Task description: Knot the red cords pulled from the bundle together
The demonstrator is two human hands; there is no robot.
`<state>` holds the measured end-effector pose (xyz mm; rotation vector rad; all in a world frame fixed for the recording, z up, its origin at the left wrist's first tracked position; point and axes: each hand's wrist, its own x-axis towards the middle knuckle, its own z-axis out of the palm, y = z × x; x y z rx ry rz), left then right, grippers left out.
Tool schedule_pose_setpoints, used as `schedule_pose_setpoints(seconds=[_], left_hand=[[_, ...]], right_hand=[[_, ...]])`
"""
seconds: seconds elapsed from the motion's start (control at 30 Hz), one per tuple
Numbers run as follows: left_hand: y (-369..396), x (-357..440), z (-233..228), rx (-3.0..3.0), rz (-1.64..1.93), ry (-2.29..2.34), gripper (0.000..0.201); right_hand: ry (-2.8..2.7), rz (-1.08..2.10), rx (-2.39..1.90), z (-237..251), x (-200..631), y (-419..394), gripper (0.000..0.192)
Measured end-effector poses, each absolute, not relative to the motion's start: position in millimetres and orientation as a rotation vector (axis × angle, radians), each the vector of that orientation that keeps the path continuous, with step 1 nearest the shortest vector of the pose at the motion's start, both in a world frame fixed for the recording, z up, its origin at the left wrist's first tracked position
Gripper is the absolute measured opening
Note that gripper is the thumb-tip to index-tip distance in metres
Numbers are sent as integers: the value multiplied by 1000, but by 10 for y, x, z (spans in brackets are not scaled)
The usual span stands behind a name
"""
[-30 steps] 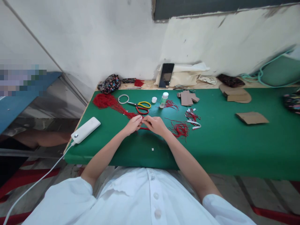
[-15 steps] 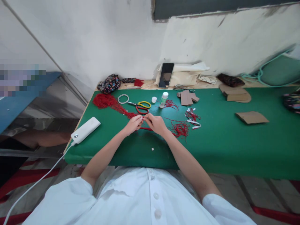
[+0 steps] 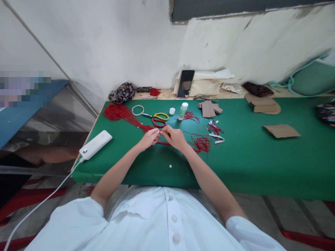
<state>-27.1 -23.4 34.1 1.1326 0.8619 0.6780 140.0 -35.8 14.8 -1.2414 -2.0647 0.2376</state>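
Note:
My left hand is closed on red cord at the middle of the green table. Fingertip to fingertip with it, my right hand pinches the same red cord; the exact spot is hidden by the fingers. A bundle of red cords trails from the far left to my left hand. Just beneath both hands lies a thicker red strip. Beyond them are scissors with one yellow and one red handle, and a small white-capped bottle. Loose red threads lie right of my right hand.
A white power bank with a cable lies at the left edge. A phone leans at the back. Cardboard pieces and a bent white strip lie to the right. Another person's limb shows at far left.
My right fingers have shifted very slightly at the pinch on the red cord. Everything else looks the same.

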Motion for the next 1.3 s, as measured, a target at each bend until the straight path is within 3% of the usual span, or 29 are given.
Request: schedule_pose_setpoints(seconds=[0.4,0.87,1.3], left_hand=[[-236,-301,372,1083,774,801,33],[-208,-301,342,1072,780,766,33],[-199,-312,319,1089,740,750,34]], right_hand=[[-2043,838,-1061,219,1346,-361,23],[-2059,953,-1131,175,1399,-301,31],[-1710,1052,-1245,251,1541,-239,47]])
